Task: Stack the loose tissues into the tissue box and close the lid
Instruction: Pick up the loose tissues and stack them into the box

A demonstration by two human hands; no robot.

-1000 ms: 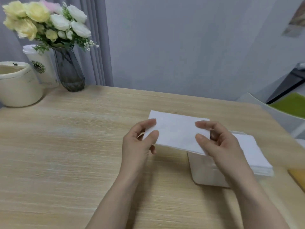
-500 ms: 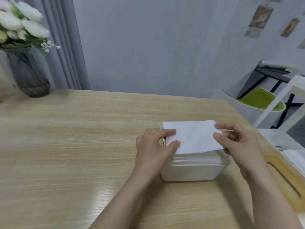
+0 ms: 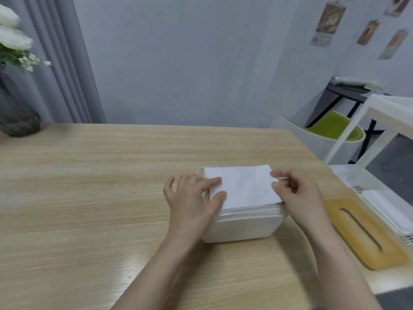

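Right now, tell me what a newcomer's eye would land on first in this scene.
First, the two hands at the table's middle: the left hand and right hand pinch the ends of a white tissue lying on the full stack in the white tissue box. Next, the wooden lid with its slot, lying flat to the box's right. At the far left stands a dark vase of white flowers.

Lid (image 3: 366,233) and tray (image 3: 348,175) crowd the box's (image 3: 241,229) right.
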